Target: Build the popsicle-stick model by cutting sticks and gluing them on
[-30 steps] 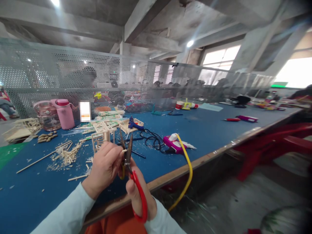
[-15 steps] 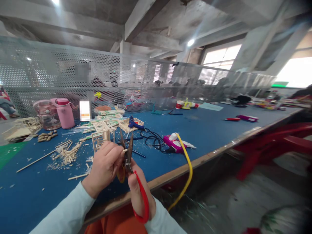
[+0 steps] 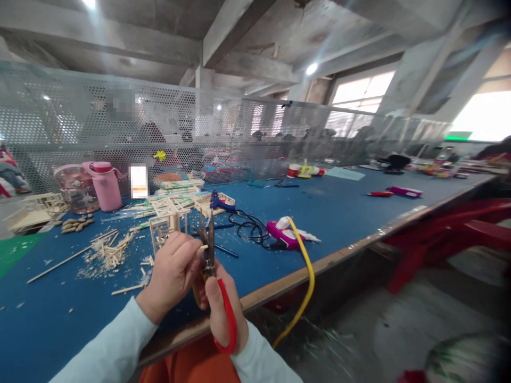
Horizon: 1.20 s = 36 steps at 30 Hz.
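My left hand (image 3: 174, 271) is closed in a pinch on a thin wooden stick (image 3: 203, 247), whose short pale end sticks out between the blades of the scissors (image 3: 209, 250). Wrapped round the red handle of those scissors is my right hand (image 3: 227, 311), below and right of the left one. The blades point up and stand slightly apart at their tips. Behind my left hand, a small wooden frame (image 3: 164, 226) stands on the blue table (image 3: 255, 271). Cut stick pieces (image 3: 114, 252) lie in a heap to the left.
Peanuts (image 3: 75, 223), a pink bottle (image 3: 107, 189) and a clear jug (image 3: 77, 189) are at the left. A blue glue gun (image 3: 221, 201), black cable, and purple power strip (image 3: 284, 234) with yellow cord (image 3: 310, 276) lie right. Behind stands a perforated screen (image 3: 159, 122).
The scissor blades have drawn closer together round the stick. My right hand has moved slightly left with the red handle, while my left hand has hardly moved.
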Each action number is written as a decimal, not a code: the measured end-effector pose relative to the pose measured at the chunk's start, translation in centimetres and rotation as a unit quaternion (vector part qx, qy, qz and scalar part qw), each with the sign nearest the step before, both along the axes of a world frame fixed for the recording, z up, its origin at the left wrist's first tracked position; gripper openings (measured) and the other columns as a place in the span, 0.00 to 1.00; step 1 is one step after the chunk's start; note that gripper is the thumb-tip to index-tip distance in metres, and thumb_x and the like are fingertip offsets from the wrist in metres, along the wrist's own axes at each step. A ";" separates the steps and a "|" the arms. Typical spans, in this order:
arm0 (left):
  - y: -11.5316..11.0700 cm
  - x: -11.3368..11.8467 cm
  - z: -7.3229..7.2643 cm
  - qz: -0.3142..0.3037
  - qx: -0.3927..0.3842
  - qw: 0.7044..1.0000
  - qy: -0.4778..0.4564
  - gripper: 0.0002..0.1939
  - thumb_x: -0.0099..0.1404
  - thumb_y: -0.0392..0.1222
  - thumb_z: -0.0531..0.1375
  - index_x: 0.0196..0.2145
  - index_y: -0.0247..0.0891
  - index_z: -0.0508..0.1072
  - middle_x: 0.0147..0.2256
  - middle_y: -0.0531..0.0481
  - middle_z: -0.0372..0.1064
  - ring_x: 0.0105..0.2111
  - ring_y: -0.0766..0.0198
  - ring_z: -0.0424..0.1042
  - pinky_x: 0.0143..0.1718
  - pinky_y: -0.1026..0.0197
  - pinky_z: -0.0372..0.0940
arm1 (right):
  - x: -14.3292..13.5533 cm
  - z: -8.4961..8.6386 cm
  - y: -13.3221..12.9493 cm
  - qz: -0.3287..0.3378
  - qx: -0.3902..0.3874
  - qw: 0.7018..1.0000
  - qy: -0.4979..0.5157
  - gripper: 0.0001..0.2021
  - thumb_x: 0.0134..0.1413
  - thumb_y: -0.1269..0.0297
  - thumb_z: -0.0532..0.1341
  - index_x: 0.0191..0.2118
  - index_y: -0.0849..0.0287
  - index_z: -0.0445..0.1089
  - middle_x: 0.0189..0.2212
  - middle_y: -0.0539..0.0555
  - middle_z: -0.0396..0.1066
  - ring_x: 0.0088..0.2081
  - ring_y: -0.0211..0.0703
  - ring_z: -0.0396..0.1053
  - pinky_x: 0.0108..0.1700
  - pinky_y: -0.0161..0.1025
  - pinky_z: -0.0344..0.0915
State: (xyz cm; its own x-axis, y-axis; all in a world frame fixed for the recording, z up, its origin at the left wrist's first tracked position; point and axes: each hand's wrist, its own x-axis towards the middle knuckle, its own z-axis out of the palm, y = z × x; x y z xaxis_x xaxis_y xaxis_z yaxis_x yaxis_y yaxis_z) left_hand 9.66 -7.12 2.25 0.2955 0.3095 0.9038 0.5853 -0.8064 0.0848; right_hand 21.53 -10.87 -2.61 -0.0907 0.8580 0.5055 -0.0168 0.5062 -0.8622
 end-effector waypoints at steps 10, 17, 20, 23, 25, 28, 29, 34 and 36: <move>-0.1 -0.3 -0.4 -0.007 -0.008 0.999 -0.035 0.07 0.64 0.32 0.52 0.30 0.37 0.66 0.25 0.51 0.63 0.27 0.67 0.61 0.29 0.65 0.59 | 3.8 2.8 1.0 -0.082 -0.099 0.990 -0.056 0.20 0.52 0.47 0.55 0.43 0.57 0.57 0.19 0.43 0.55 0.19 0.33 0.52 0.22 0.32 0.52; 0.2 -0.1 -1.1 -0.033 -0.064 0.997 0.030 0.13 0.65 0.33 0.50 0.22 0.37 0.64 0.20 0.53 0.59 0.21 0.70 0.59 0.23 0.67 0.54 | 12.0 4.5 1.2 -0.243 -0.152 0.807 -0.516 0.08 0.47 0.67 0.59 0.35 0.58 0.62 0.25 0.52 0.70 0.29 0.43 0.67 0.31 0.35 0.55; 0.2 0.3 -1.5 -0.041 -0.092 0.993 0.069 0.16 0.65 0.34 0.49 0.20 0.37 0.64 0.19 0.54 0.58 0.20 0.70 0.59 0.22 0.67 0.53 | 13.6 4.2 2.7 -0.260 -0.146 0.744 -0.598 0.08 0.51 0.70 0.55 0.39 0.63 0.65 0.32 0.60 0.72 0.38 0.49 0.71 0.35 0.36 0.57; 0.2 0.7 -1.7 -0.050 -0.123 0.986 0.099 0.15 0.66 0.37 0.49 0.24 0.37 0.69 0.20 0.53 0.62 0.21 0.70 0.62 0.22 0.67 0.56 | 13.7 4.6 4.6 -0.239 -0.112 0.718 -0.644 0.10 0.54 0.70 0.54 0.40 0.65 0.68 0.38 0.63 0.72 0.43 0.48 0.70 0.40 0.36 0.58; 0.2 0.8 -1.9 -0.058 -0.148 0.982 0.099 0.14 0.66 0.39 0.49 0.28 0.38 0.72 0.21 0.51 0.66 0.22 0.69 0.65 0.24 0.67 0.59 | 12.8 5.3 5.2 -0.227 -0.095 0.693 -0.678 0.11 0.55 0.69 0.54 0.42 0.64 0.70 0.39 0.63 0.72 0.43 0.48 0.70 0.40 0.37 0.58; 0.2 0.4 -2.1 -0.066 -0.194 0.978 0.032 0.14 0.67 0.40 0.50 0.35 0.38 0.74 0.27 0.49 0.73 0.27 0.67 0.71 0.29 0.66 0.64 | 10.8 6.6 4.7 -0.245 -0.039 0.663 -0.707 0.15 0.54 0.66 0.56 0.47 0.61 0.69 0.41 0.63 0.71 0.43 0.52 0.69 0.40 0.40 0.59; 0.2 0.2 -2.1 -0.064 -0.209 0.976 0.004 0.14 0.67 0.41 0.50 0.37 0.38 0.75 0.29 0.48 0.75 0.29 0.66 0.72 0.30 0.66 0.66 | 10.2 6.9 4.4 -0.253 -0.018 0.662 -0.706 0.16 0.53 0.65 0.57 0.49 0.60 0.67 0.42 0.63 0.70 0.44 0.53 0.68 0.39 0.41 0.59; 0.0 -1.7 -2.3 -0.038 -0.233 0.970 -0.053 0.13 0.65 0.42 0.53 0.38 0.38 0.76 0.33 0.47 0.77 0.31 0.63 0.75 0.31 0.64 0.68 | 9.6 6.6 3.3 -0.269 -0.072 0.678 -0.680 0.15 0.53 0.60 0.58 0.45 0.61 0.68 0.40 0.62 0.71 0.43 0.53 0.69 0.37 0.40 0.60; 0.0 -2.3 -2.4 -0.038 -0.233 0.970 -0.055 0.12 0.65 0.42 0.53 0.37 0.38 0.77 0.34 0.46 0.77 0.33 0.62 0.76 0.33 0.64 0.69 | 10.6 5.9 3.0 -0.271 -0.110 0.679 -0.673 0.14 0.54 0.62 0.57 0.45 0.63 0.68 0.40 0.63 0.71 0.42 0.52 0.70 0.38 0.40 0.61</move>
State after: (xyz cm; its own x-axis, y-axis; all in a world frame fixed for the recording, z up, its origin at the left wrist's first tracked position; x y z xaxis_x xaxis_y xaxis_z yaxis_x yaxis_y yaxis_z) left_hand 7.34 -7.11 -0.19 0.2436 0.6734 0.6980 0.4918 -0.7060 0.5096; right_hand 32.10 -7.92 3.33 0.0157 0.9912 0.1317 0.9993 -0.0201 0.0322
